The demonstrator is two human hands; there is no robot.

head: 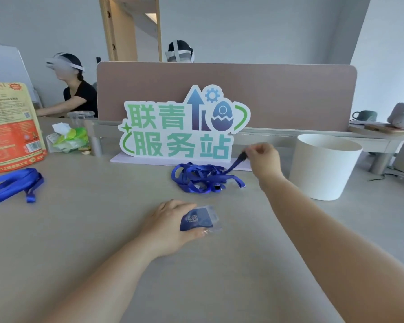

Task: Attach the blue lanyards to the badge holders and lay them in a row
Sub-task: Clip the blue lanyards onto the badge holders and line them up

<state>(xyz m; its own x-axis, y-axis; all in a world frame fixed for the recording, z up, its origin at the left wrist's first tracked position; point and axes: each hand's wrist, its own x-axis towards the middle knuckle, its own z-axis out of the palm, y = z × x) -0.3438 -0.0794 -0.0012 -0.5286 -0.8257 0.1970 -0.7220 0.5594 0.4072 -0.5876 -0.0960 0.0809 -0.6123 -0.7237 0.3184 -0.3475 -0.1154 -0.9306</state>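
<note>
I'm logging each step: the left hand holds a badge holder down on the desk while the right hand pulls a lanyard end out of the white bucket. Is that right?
Not quite. In the head view the right hand pulls the lanyard end up from the tangled pile of blue lanyards lying on the desk, beside the white bucket, not out of it. The left hand does hold a badge holder down.

Bright, even daylight; soft shadows, slight blur, wide-angle bending at edges.
</note>
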